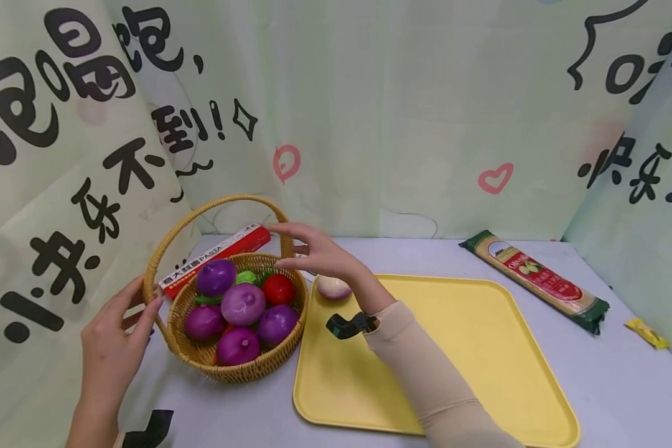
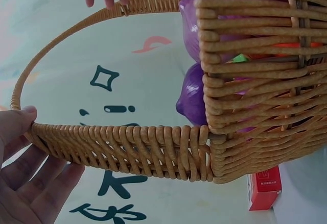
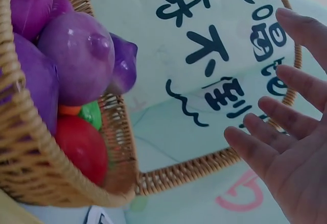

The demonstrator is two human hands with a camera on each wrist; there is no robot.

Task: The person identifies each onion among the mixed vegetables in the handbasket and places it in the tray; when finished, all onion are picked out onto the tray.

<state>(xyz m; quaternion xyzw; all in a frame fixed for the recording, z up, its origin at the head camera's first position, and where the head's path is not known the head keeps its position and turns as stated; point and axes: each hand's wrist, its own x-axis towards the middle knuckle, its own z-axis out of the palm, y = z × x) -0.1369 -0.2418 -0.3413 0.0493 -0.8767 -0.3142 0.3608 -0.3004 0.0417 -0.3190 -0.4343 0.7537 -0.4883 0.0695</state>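
A wicker basket (image 1: 241,372) with a tall arched handle (image 1: 224,200) stands left of the tray. Several purple onions (image 1: 243,305) fill it, along with a red tomato (image 1: 279,289) and something green (image 1: 246,277). My left hand (image 1: 114,336) holds the left side of the handle, thumb on one face and fingers on the other, as the left wrist view shows. Over at the handle's right side is my right hand (image 1: 325,252), its fingers spread and loosely bent. In the right wrist view this hand (image 3: 286,147) is around the handle without gripping it.
Right of the basket lies a yellow tray (image 1: 437,348), with a whitish onion (image 1: 333,287) at its back left corner. Behind the basket leans a red and white pasta box (image 1: 218,258). A long pasta packet (image 1: 532,274) and a small yellow packet (image 1: 646,333) lie at the right.
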